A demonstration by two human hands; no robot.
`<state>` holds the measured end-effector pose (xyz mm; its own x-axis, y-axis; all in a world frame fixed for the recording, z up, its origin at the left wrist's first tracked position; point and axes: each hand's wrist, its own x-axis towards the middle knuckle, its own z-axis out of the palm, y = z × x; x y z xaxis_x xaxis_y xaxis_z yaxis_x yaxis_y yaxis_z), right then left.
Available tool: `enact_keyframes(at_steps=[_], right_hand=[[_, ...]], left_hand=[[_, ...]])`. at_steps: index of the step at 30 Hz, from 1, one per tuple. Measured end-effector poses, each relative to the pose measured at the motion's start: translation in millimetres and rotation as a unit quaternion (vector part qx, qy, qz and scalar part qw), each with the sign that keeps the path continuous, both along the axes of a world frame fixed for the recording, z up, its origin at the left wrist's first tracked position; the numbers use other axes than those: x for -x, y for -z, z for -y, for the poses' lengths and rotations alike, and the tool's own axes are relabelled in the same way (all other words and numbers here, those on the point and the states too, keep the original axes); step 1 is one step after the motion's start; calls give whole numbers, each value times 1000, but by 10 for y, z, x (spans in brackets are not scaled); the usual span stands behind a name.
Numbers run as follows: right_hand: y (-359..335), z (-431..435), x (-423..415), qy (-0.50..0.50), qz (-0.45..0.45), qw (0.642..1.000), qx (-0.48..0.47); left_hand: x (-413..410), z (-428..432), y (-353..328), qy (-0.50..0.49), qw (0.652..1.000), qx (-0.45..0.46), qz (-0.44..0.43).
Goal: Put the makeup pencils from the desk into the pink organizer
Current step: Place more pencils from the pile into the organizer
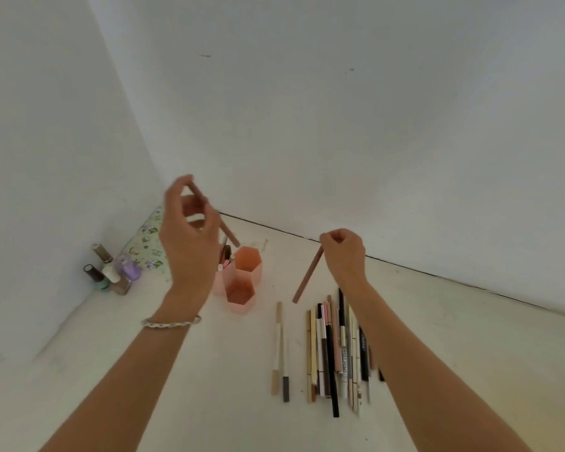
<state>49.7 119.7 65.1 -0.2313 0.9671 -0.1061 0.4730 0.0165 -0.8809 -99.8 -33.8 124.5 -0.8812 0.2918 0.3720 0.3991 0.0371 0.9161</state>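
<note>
1. Your left hand [190, 236] pinches a brown pencil [216, 216] above the pink organizer [242, 278].
2. Your right hand [343, 252] grips another brown pencil [307, 277], tilted.
3. Remaining makeup pencils [333, 350] lie on the desk [470, 353].

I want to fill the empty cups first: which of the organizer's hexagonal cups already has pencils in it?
The left cup, partly hidden behind the left hand, has pencils sticking out. The tall back cup and low front cup look empty.

Nail polish bottles [111, 272] by left wall, floral pouch [146, 246] behind
</note>
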Motion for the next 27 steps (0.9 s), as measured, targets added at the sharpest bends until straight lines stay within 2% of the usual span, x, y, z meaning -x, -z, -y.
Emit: enact_keyframes(at_steps=[3,7,9,12,16,21,23,25,27], right_hand=[[-182,55,93,38,-73,996,-21],[-308,225,299,26,-146,987,-56],[-381,322,410,3,-180,980,-80],[-469,477,598,-37,-219,966,-133],[-377,706,820,-117,-201,950,-207],[-49,846,889,-241,-66,941,-228],[-28,846,818,-233,-53,941,-241],[-80,784,710,-184,-80,953,-227],[-131,681,570,-149,-87,967,-187]], left_hand=[[270,139,158,-36,999,11,-31],[267,231,649,43,986,149,-64],[260,308,814,39,978,193,-73],[335,421,812,-27,984,163,-59],[384,494,634,-41,993,102,-39],[241,422,516,-4,994,97,-39],[24,369,504,50,992,111,-17],[-282,296,597,144,974,174,-14],[-622,212,825,222,922,315,-41]])
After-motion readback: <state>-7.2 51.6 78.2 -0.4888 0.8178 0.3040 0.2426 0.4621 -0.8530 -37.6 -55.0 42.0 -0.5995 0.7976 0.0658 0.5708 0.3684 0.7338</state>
